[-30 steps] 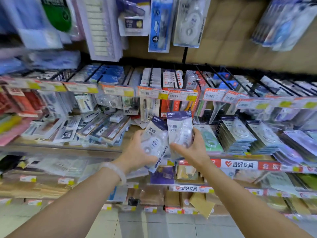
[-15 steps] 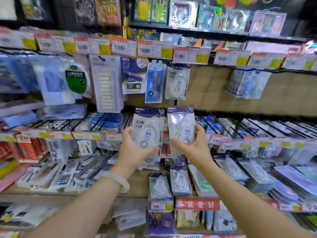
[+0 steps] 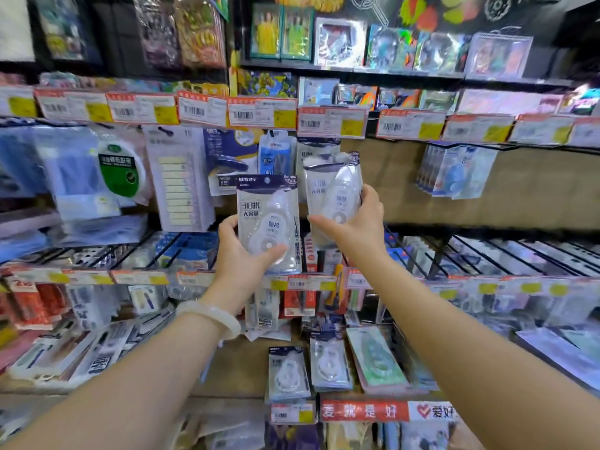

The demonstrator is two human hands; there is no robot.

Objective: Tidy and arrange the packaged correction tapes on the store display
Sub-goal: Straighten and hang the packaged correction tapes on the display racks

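Note:
My left hand (image 3: 242, 261) grips a packaged correction tape (image 3: 268, 219) with a dark blue header, upright at mid-height before the display. My right hand (image 3: 355, 227) holds a second, matching correction tape pack (image 3: 334, 190) higher up, tilted slightly, close under the hanging row. More packs of the same kind hang behind it (image 3: 316, 151), mostly hidden. Further correction tape packs (image 3: 287, 373) lie on the lower shelf beside a second stack (image 3: 329, 362) and a green-tinted stack (image 3: 376, 358).
Price tags (image 3: 263, 113) line the rail above the hanging hooks. A pack of sticky labels (image 3: 177, 180), a green-labelled tape roll (image 3: 120, 167) and a blue hanging pack (image 3: 276, 157) hang to the left. Wire hooks (image 3: 487, 254) with stationery run to the right. A red shelf strip (image 3: 363, 410) edges the lower shelf.
Both hands have risen from the lower shelf toward the hanging row, each with its pack. The right pack has gone higher than the left and now tilts.

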